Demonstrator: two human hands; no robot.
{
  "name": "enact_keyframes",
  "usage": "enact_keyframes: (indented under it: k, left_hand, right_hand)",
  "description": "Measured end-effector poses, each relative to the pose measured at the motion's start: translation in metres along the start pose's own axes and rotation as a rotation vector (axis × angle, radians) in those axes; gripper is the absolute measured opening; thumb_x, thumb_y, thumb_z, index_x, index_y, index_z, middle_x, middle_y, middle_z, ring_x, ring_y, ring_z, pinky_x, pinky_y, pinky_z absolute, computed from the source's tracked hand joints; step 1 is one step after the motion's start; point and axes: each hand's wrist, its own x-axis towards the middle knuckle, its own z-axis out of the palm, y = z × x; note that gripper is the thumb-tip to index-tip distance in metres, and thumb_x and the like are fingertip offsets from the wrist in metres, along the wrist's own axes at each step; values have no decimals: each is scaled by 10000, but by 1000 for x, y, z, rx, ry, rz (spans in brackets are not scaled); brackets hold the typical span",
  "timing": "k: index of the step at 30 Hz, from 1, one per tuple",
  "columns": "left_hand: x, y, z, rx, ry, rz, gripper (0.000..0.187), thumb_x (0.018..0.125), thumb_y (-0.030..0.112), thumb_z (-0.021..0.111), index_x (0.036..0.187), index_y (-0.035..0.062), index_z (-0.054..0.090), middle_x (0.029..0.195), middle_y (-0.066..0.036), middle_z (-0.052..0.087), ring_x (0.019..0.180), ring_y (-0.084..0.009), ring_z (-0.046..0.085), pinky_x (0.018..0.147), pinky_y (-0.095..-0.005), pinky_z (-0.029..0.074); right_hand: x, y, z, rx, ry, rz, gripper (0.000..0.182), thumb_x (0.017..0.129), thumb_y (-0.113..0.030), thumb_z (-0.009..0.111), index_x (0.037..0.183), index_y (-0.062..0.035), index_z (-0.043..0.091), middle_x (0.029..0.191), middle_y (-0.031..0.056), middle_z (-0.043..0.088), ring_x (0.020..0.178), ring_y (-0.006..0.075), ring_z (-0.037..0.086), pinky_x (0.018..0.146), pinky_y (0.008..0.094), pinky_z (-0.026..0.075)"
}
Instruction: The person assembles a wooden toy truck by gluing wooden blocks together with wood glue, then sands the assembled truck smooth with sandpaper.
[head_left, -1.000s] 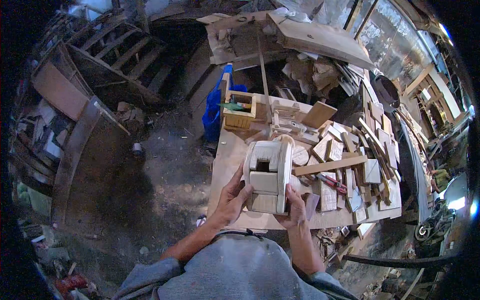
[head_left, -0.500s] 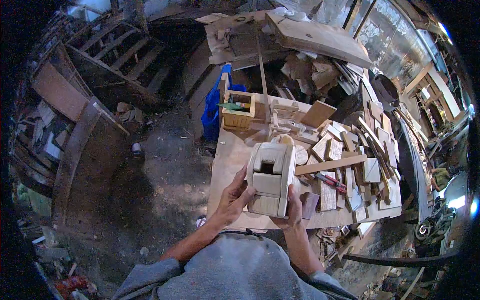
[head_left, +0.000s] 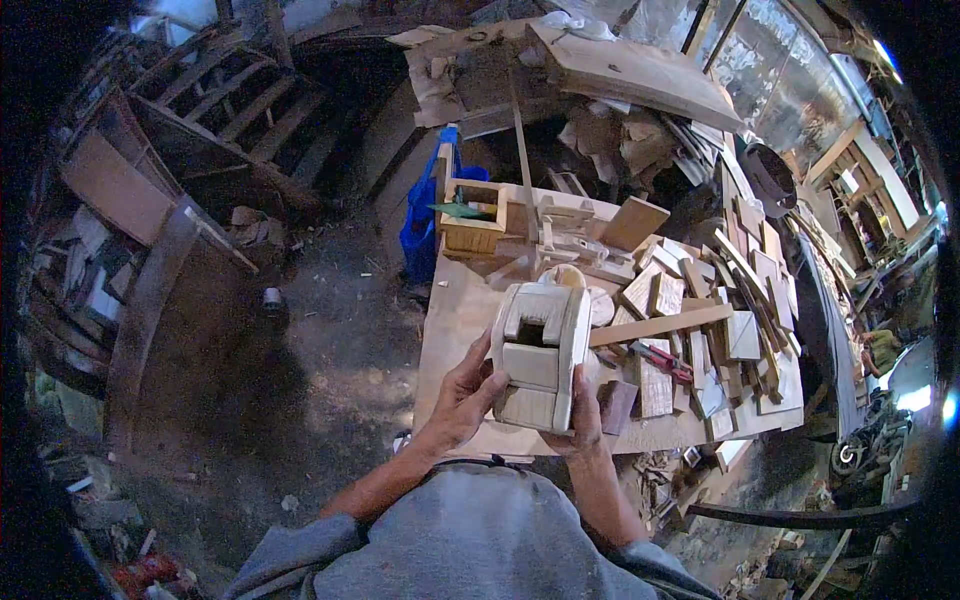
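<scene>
Between my two hands is a pale wooden box-like piece [head_left: 532, 370] with rounded edges and a dark square opening near its upper end. My left hand [head_left: 462, 398] grips its left side, thumb on the front face. The fingers of my right hand [head_left: 584, 412] wrap its lower right side, partly hidden behind it. The piece is raised in front of my body, above the near part of the workbench [head_left: 455, 330]. Just right of my right hand lies a dark reddish wood block [head_left: 617, 407].
Wood offcuts [head_left: 745, 340] heap on the bench's right, with red-handled pliers [head_left: 662, 362] among them. A small wooden box [head_left: 472, 235] stands at the back left beside a blue bag [head_left: 422, 225]. Wooden stairs [head_left: 245, 110] rise far left. A person [head_left: 882, 352] shows at far right.
The wooden piece has shifted very slightly left in my hands. My grip on it looks the same.
</scene>
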Motion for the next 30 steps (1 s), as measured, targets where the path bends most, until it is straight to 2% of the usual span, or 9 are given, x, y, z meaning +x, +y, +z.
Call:
enact_keyframes:
  k: [7,10,13,16,17,20,21,25,30]
  left_hand:
    - [-2,10,-5,164,-23,0,751,995,97,613,1615,85,190,1504,-102,431,1246,-202,548,1037,-339,479]
    - [-7,18,-6,215,-10,22,763,958,58,651,1599,75,236,1533,-96,364,1263,-219,537,1013,-332,495]
    - [-14,25,-10,364,28,93,746,926,33,686,1566,68,304,1539,-101,338,1297,-241,510,998,-331,516]
    - [-24,23,-13,607,58,180,721,902,36,720,1530,65,367,1522,-116,339,1322,-264,486,993,-341,534]
    - [-30,21,-14,689,71,201,714,894,41,733,1518,65,386,1517,-121,338,1329,-273,479,992,-346,539]
    - [-36,13,-6,734,15,247,708,874,56,760,1495,67,420,1496,-140,334,1341,-299,464,981,-344,554]
    - [-41,11,0,675,20,172,700,877,103,767,1489,68,429,1479,-174,348,1355,-342,444,1026,-389,519]
    - [-45,5,5,724,-38,147,647,906,203,749,1472,68,467,1440,-222,381,1351,-406,427,1127,-472,392]
    - [-34,14,4,728,52,65,642,902,149,741,1474,58,466,1464,-204,391,1341,-379,459,1078,-428,462]
  right_hand:
    - [2,-3,1,71,-36,54,742,991,-592,509,1517,-82,392,1449,163,528,1274,328,571,1039,482,518]
    - [-2,2,-2,39,148,103,672,1001,-560,520,1454,-66,478,1388,152,586,1229,307,605,1024,456,526]
    - [0,1,-6,-92,337,95,527,1014,-443,574,1361,-47,572,1268,110,666,1117,256,658,960,404,542]
    - [-8,4,-21,-187,327,4,374,1008,-321,627,1256,-40,637,1080,30,701,930,170,662,838,331,529]
    - [-12,3,-23,-220,363,-50,296,997,-272,660,1184,-42,654,956,-25,650,810,109,590,732,286,473]
    - [-32,0,-5,-317,366,-125,279,998,-287,661,1107,-30,656,892,-40,606,764,81,540,699,257,438]
    - [-36,1,15,-367,637,-139,288,996,-287,666,1080,-12,651,880,-28,607,754,78,538,669,254,435]
    - [-44,-5,-39,-493,413,-26,327,1034,-287,596,1182,3,636,1092,84,682,1031,179,643,947,336,501]
    - [-24,-3,-24,-512,470,-31,349,1028,-318,606,1177,-6,654,1108,77,689,1016,171,650,925,332,511]
